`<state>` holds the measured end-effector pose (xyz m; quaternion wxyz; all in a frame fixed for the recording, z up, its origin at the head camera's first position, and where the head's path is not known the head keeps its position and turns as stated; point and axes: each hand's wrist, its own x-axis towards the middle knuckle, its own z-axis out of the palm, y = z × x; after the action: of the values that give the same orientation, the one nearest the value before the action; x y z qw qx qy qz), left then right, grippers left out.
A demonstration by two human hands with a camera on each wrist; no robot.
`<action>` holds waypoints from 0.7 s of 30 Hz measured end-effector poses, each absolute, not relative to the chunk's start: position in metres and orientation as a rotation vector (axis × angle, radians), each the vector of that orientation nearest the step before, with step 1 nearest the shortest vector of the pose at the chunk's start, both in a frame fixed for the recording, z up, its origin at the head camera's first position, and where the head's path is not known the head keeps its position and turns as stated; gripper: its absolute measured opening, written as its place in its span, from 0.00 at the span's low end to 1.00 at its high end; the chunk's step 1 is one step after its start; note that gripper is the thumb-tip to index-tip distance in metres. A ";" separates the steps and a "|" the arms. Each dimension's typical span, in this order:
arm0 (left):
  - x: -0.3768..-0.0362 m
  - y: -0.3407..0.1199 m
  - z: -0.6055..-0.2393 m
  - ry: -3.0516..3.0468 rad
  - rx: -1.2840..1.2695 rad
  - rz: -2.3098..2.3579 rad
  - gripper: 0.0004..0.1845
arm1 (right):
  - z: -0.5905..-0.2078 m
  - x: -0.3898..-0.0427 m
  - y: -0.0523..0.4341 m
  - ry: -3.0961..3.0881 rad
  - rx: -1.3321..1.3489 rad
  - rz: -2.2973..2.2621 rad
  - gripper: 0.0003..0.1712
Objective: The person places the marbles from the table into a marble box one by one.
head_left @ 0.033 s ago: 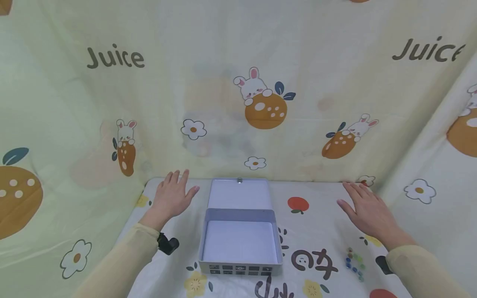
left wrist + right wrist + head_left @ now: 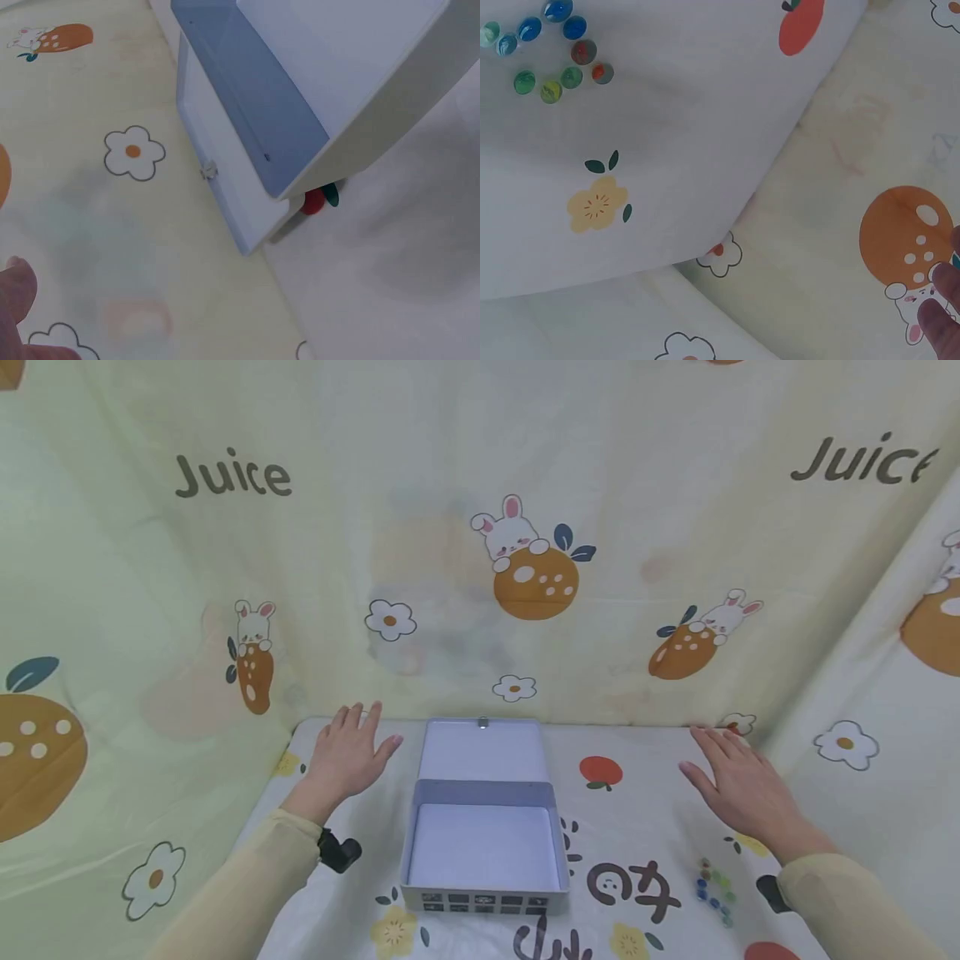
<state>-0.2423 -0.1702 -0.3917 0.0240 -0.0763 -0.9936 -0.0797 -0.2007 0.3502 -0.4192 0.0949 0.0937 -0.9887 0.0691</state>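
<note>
Several glass marbles (image 2: pixel 574 28) lie at three o'clock from the white clasp-lid box (image 2: pixel 483 847), its lid (image 2: pixel 482 752) laid back at twelve, presumably for access, while the left hand (image 2: pixel 347 760), at ten, and right hand (image 2: pixel 750 795), one o'clock from the marbles, hold nothing, straight-fingered.

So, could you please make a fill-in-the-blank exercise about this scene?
The lid of the box is not closed but ____.
The marbles lie nearer to the person's ____ hand.
The left hand holds ____.
The backdrop cloth shows twice the word ____.

Missing words: open; right; nothing; Juice.
</note>
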 end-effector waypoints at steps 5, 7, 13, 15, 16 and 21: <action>-0.240 -0.169 -0.392 -3.075 -0.253 -0.247 0.40 | -0.419 -0.199 0.352 -2.928 0.293 0.196 0.40; -0.239 -0.169 -0.393 -3.071 -0.263 -0.243 0.40 | -0.420 -0.197 0.353 -2.923 0.296 0.187 0.40; -0.236 -0.168 -0.392 -3.041 -0.286 -0.223 0.40 | -0.418 -0.193 0.354 -2.895 0.273 0.179 0.38; -0.235 -0.168 -0.391 -3.042 -0.283 -0.222 0.40 | -0.416 -0.192 0.353 -2.895 0.271 0.182 0.37; -0.234 -0.168 -0.391 -3.045 -0.282 -0.222 0.40 | -0.416 -0.191 0.353 -2.896 0.272 0.181 0.38; -0.235 -0.172 -0.398 -3.073 -0.258 -0.401 0.40 | -0.412 -0.191 0.353 -2.896 0.281 0.185 0.39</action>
<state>-0.2347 -0.1725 -0.3977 0.0157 -0.0829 -0.9881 -0.1289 -0.1907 0.3535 -0.4115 0.1128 0.0958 -0.9870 0.0630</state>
